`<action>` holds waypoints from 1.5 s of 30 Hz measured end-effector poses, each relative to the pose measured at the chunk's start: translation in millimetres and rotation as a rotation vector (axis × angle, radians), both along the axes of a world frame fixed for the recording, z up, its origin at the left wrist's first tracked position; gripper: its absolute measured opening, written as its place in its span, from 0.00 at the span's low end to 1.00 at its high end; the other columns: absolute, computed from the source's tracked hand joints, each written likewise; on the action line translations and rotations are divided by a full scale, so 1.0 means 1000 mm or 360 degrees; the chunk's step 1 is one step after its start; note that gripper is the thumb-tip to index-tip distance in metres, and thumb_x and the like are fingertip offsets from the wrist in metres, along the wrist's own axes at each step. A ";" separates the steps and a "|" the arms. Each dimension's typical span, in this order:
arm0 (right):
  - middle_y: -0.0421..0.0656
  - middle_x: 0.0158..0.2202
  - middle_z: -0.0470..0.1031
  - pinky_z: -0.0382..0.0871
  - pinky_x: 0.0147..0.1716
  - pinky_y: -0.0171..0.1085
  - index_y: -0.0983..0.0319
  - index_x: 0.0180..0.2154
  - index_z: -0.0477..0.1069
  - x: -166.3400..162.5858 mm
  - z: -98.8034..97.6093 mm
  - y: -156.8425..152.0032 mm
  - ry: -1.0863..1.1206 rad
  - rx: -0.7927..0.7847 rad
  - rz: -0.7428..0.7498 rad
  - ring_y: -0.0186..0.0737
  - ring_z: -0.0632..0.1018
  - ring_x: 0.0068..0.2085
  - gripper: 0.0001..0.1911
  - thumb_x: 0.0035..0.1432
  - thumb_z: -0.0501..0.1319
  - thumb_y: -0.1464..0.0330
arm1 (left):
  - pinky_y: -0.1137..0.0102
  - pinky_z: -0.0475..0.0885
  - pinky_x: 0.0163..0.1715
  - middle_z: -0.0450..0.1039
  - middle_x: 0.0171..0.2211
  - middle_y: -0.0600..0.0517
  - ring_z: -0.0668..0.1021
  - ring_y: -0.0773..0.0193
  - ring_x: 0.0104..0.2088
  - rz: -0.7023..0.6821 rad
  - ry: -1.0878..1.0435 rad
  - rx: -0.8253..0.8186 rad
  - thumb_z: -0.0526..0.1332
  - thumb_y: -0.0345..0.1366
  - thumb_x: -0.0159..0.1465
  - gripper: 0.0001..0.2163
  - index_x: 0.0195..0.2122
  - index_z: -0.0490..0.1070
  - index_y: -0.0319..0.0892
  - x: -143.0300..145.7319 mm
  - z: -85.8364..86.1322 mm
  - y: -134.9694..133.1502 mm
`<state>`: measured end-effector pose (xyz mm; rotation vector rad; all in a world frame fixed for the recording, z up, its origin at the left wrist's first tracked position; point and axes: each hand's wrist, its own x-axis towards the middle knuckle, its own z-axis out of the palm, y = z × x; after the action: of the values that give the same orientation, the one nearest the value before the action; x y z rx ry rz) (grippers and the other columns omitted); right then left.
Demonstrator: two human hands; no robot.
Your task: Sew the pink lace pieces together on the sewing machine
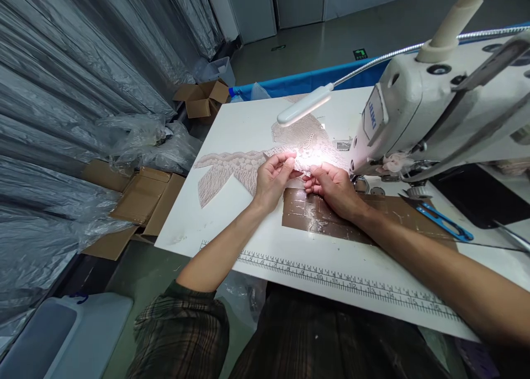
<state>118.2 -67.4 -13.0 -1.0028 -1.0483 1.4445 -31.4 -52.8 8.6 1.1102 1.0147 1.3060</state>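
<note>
Pale pink lace fabric [232, 166] is spread over the white sewing table, with part of it raised between my hands under a bright lamp. My left hand [273, 179] pinches the lace edge between thumb and fingers. Close by on the right, my right hand [331, 187] grips the same edge, its thumb on top and fingers curled beneath. The white sewing machine [401, 103] stands just right of my right hand; its needle area is partly hidden. More lace lies behind my hands, toward the back of the table.
A lamp [306, 104] on a flexible neck hangs above the lace. Brown tape [323, 219] covers the table before my hands, and a printed ruler [306, 270] follows the front edge. Blue thread snips [445, 222] and a black phone-like slab [480, 194] lie right. Cardboard boxes [143, 199] stand left.
</note>
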 end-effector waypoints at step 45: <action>0.36 0.26 0.70 0.63 0.23 0.35 0.56 0.32 0.64 0.002 0.005 -0.006 -0.0274 0.0146 -0.0050 0.32 0.68 0.22 0.22 0.58 0.62 0.45 | 0.67 0.78 0.45 0.80 0.30 0.50 0.82 0.67 0.32 -0.0125 -0.0141 -0.0292 0.71 0.31 0.55 0.12 0.40 0.77 0.36 0.002 0.001 -0.008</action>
<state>120.7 -73.6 -7.7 -1.0867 -1.2066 1.2903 -29.7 -61.0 9.6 0.9362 0.9943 1.1648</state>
